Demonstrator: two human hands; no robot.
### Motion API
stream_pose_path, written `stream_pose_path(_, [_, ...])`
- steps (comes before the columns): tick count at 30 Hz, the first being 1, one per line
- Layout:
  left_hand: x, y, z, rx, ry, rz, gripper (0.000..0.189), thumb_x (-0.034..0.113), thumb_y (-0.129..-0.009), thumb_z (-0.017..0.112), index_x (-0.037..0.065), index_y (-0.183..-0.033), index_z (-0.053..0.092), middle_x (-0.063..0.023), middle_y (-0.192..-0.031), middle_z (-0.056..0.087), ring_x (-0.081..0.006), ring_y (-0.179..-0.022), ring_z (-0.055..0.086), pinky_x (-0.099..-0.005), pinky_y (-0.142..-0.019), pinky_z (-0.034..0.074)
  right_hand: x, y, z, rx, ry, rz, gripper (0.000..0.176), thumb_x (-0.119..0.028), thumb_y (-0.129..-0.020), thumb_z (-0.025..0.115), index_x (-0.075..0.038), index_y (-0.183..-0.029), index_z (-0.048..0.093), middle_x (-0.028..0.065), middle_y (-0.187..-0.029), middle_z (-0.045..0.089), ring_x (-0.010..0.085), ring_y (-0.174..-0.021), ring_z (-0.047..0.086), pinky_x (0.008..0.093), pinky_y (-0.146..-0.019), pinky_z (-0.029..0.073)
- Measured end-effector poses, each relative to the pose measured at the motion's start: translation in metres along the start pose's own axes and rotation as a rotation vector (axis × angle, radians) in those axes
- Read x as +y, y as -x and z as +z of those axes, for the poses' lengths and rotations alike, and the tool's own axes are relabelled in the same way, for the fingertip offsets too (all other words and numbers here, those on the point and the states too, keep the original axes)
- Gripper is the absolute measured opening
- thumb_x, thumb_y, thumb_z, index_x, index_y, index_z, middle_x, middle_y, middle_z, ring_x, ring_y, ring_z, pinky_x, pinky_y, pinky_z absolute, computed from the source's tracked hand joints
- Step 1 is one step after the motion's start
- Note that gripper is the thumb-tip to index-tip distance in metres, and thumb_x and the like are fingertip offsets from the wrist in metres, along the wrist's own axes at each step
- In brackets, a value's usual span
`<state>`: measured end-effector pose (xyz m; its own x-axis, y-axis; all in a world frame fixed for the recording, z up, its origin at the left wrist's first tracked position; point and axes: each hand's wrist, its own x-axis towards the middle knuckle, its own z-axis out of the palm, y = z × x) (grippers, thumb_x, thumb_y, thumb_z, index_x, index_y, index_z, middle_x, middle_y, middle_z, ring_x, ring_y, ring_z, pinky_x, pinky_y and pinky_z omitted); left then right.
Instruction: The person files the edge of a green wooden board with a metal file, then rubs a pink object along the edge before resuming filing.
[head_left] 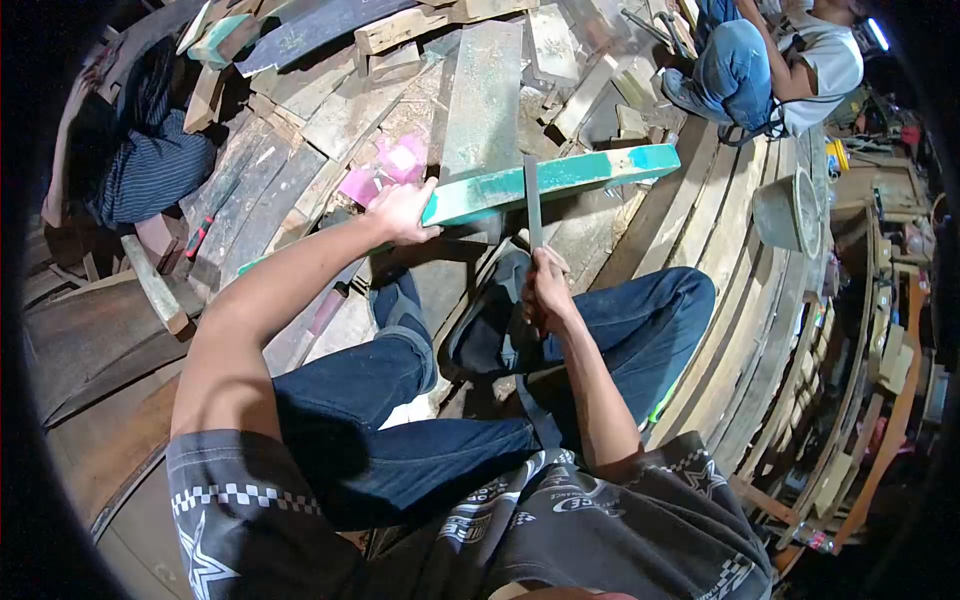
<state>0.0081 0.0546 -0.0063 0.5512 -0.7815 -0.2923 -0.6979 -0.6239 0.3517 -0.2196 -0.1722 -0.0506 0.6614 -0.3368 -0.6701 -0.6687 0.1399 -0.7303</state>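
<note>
A green-painted wooden board [600, 170] with bare, worn patches lies slantwise in front of me, above my feet. My left hand [402, 212] is closed on its left part. In my right hand [547, 290], fingers wrapped round the grip, is a long, narrow, flat metal blade [533, 205]. It points away from me and crosses over the middle of the board in this view. Most of the grip is hidden by the fingers. Crumpled pink material [385, 168] lies just beyond my left hand.
Loose planks and offcuts [485, 100] cover the floor ahead. A red-handled screwdriver [200, 237] lies at left, near striped dark cloth [155, 175]. A grey bucket [790, 213] stands on the slatted boards [715, 300] at right. Another person [775, 70] sits at upper right.
</note>
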Motion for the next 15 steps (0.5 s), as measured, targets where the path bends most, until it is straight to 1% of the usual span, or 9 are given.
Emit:
stream_pose_path(2, [-0.001, -0.001, 0.002, 0.001, -0.013, -0.007, 0.072, 0.042, -0.072, 0.076, 0.001, -0.121, 0.041, -0.0277, -0.086, 0.066, -0.0471, -0.083, 0.066, -0.0551, -0.076, 0.054, -0.001, -0.019, 0.003, 0.043, -0.021, -0.069, 0.054, -0.057, -0.101, 0.038, -0.010, -0.077, 0.047, 0.0033, -0.054, 0.044, 0.0155, -0.040, 0.041, 0.0335, -0.039, 0.035])
stream_pose_path(5, [0.004, 0.002, -0.004, -0.034, -0.017, -0.027, 0.075, 0.043, -0.073, 0.076, 0.001, -0.124, 0.041, -0.0279, -0.088, 0.066, -0.0467, -0.083, 0.066, -0.0552, -0.077, 0.053, -0.039, -0.043, 0.013, 0.080, -0.101, -0.050, 0.051, -0.058, -0.099, 0.040, -0.012, -0.076, 0.042, 0.0014, -0.051, 0.037, 0.0175, -0.037, 0.038, 0.0357, -0.036, 0.034])
stream_pose_path(7, [-0.003, -0.003, 0.005, -0.013, -0.029, -0.010, 0.077, 0.043, -0.072, 0.076, 0.001, -0.126, 0.040, -0.0283, -0.089, 0.066, -0.0463, -0.084, 0.066, -0.0550, -0.077, 0.053, -0.074, -0.037, 0.019, 0.027, -0.244, 0.076, 0.051, -0.058, -0.099, 0.041, -0.012, -0.075, 0.042, 0.0007, -0.051, 0.035, 0.0181, -0.037, 0.039, 0.0368, -0.036, 0.034])
stream_pose_path(8, [-0.006, -0.004, 0.010, -0.001, -0.029, -0.004, 0.078, 0.043, -0.072, 0.076, 0.001, -0.127, 0.040, -0.0284, -0.090, 0.066, -0.0461, -0.085, 0.066, -0.0549, -0.077, 0.053, -0.081, -0.028, 0.022, -0.016, -0.304, 0.106, 0.052, -0.059, -0.098, 0.042, -0.012, -0.077, 0.042, 0.0006, -0.052, 0.034, 0.0183, -0.038, 0.041, 0.0372, -0.036, 0.034])
stream_pose_path(11, [-0.003, -0.002, 0.004, -0.025, -0.043, -0.008, 0.079, 0.044, -0.073, 0.075, 0.000, -0.127, 0.040, -0.0284, -0.091, 0.066, -0.0460, -0.084, 0.066, -0.0545, -0.077, 0.054, -0.069, 0.006, 0.015, -0.055, -0.244, 0.152, 0.050, -0.057, -0.099, 0.042, -0.011, -0.080, 0.043, 0.0008, -0.053, 0.035, 0.0182, -0.038, 0.040, 0.0369, -0.036, 0.035])
stream_pose_path(13, [-0.002, 0.001, -0.003, -0.012, -0.029, -0.001, 0.078, 0.045, -0.074, 0.074, 0.000, -0.127, 0.040, -0.0280, -0.090, 0.066, -0.0463, -0.084, 0.066, -0.0537, -0.078, 0.054, -0.050, 0.029, 0.009, -0.037, -0.159, 0.127, 0.050, -0.058, -0.098, 0.044, -0.011, -0.082, 0.044, 0.0017, -0.054, 0.037, 0.0188, -0.040, 0.043, 0.0369, -0.037, 0.036])
stream_pose_path(14, [-0.001, 0.000, -0.004, -0.018, -0.028, -0.007, 0.077, 0.045, -0.074, 0.074, 0.001, -0.127, 0.040, -0.0278, -0.090, 0.066, -0.0462, -0.084, 0.066, -0.0535, -0.078, 0.054, -0.027, 0.009, 0.004, -0.028, -0.125, 0.051, 0.050, -0.058, -0.098, 0.044, -0.011, -0.083, 0.044, 0.0023, -0.054, 0.038, 0.0190, -0.040, 0.043, 0.0374, -0.037, 0.036])
stream_pose_path(15, [0.001, 0.000, -0.002, -0.029, -0.023, -0.011, 0.077, 0.045, -0.074, 0.074, 0.001, -0.127, 0.041, -0.0276, -0.090, 0.066, -0.0462, -0.084, 0.066, -0.0533, -0.078, 0.054, -0.022, 0.003, 0.000, -0.023, -0.117, 0.041, 0.049, -0.058, -0.098, 0.044, -0.011, -0.083, 0.044, 0.0028, -0.054, 0.039, 0.0194, -0.040, 0.043, 0.0379, -0.037, 0.037])
